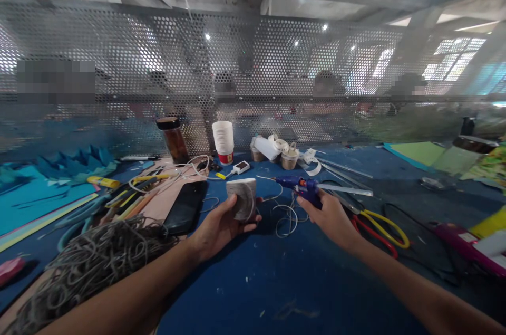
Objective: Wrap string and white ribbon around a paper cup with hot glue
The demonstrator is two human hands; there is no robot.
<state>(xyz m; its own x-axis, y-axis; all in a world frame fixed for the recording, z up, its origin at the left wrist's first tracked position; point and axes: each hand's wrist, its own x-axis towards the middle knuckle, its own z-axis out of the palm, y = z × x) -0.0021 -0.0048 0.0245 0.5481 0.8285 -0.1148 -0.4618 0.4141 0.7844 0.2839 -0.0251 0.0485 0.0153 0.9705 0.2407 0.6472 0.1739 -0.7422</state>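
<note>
My left hand (221, 224) is closed around a small paper cup wound with grey string (242, 198), held just above the blue table (253, 282). My right hand (330, 213) grips a blue glue gun (300, 186) by its handle, its nozzle pointing left toward the cup with a small gap between them. Loose white string (286, 216) lies on the table between the two hands.
A black phone (185, 207) lies left of the cup, a tangle of grey cord (90, 261) at near left. Stacked white cups (223, 140), a brown jar (173, 139), red and yellow scissors (379, 227) and coloured paper (35, 198) surround. A perforated metal screen (253, 76) closes the back.
</note>
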